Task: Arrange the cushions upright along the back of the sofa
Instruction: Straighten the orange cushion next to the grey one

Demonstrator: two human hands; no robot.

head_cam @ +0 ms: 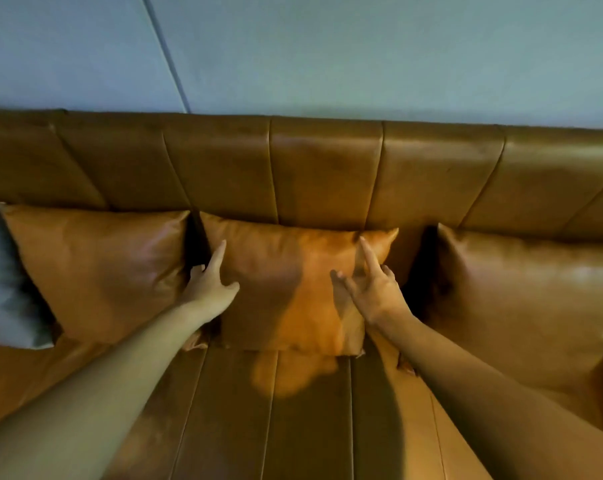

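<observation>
1. A tan leather sofa (327,174) fills the view, its panelled back running from side to side below a pale wall (362,53).
2. The sofa seat holds four cushions, all leaning upright against the back.
3. The middle cushion (286,289), tan leather, stands on its lower edge in the centre of the seat, its top edge touching the sofa back.
4. The left cushion (99,268), also tan, stands just beside it, a dark gap between the two.
5. A grey cushion (2,271) at the far left edge is partly hidden behind the left cushion.
6. The right cushion (521,299), tan and larger in view, stands apart from the middle one, with a shadowed gap between them.
7. Both bare forearms reach forward from the lower corners toward the middle cushion.
8. The left hand (210,282) lies at that cushion's left edge, index finger stretched up along the face, thumb out across it, other fingers curled behind the side.
9. The right hand (372,289) is by the right edge, index finger pointing up to the top right corner, thumb spread to the left.
10. Both hands are loose with fingers spread, touching the cushion rather than clutching it.
</observation>
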